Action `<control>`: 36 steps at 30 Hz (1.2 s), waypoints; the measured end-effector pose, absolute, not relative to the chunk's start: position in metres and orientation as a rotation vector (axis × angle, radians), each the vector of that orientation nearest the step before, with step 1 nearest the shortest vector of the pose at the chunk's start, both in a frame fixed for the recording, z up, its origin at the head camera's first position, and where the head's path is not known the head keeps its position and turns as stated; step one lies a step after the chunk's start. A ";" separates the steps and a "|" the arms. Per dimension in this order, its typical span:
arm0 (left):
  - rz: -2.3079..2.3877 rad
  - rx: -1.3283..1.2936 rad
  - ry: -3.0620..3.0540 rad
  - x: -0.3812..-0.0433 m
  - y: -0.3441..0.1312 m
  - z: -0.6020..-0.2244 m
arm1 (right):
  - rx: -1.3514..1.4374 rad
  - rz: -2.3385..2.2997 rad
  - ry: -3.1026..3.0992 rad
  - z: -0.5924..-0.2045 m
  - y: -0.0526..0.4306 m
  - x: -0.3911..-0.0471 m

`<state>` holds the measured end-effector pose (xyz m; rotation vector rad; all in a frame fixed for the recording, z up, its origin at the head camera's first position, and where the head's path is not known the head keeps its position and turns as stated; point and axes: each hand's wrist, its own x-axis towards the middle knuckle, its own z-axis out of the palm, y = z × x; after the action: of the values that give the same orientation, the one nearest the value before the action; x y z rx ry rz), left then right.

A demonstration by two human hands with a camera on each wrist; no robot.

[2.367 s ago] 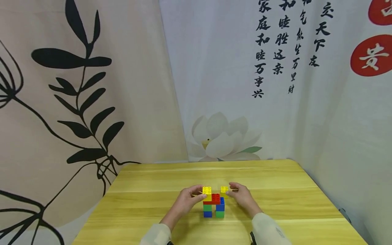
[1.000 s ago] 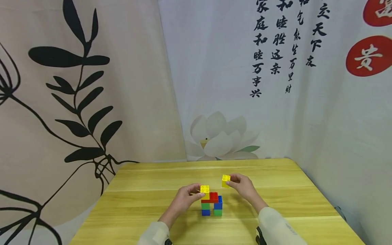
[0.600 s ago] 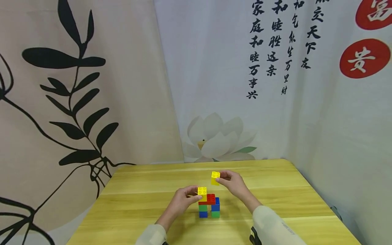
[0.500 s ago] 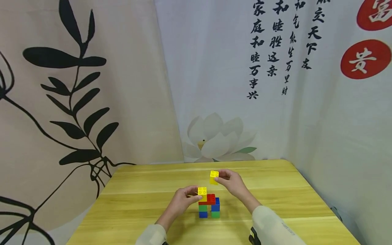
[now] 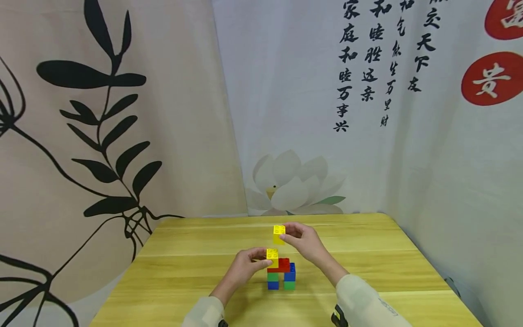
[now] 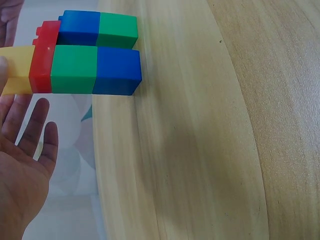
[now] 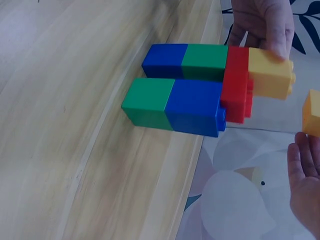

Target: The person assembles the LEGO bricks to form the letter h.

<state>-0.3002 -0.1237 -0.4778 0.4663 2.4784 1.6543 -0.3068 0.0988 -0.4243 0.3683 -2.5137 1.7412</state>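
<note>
A small toy-brick structure stands on the table. Its left column is a blue brick under a green brick; its right column is green below blue. A red brick bridges both, its right end only partly over the blue. On its left end sits a yellow brick, pinched by my left hand between thumb and fingers. My right hand pinches a second yellow brick, held in the air above the first, with a gap between them.
A curtain with a plant print and characters hangs behind the table's far edge. Light sleeves and dark wrist straps are near the front. Bare wood surrounds the bricks.
My right hand has raised its yellow brick from beside the structure's right side, then carried it left to above the first yellow brick. My left hand keeps its hold; the view shifts slightly.
</note>
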 end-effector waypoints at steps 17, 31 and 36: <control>1.660 0.481 2.469 -0.302 -0.123 -0.479 | 0.502 1.755 -2.560 -0.427 0.092 -0.302; 1.659 0.484 2.466 -0.302 -0.124 -0.479 | 0.561 1.749 -2.618 -0.433 0.090 -0.299; 1.658 0.492 2.472 -0.302 -0.124 -0.479 | 0.579 1.728 -2.633 -0.433 0.089 -0.298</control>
<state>-0.3020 -0.1244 -0.4795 0.4925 2.4715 1.6575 -0.2984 0.0894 -0.4327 0.5791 -2.6328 1.7285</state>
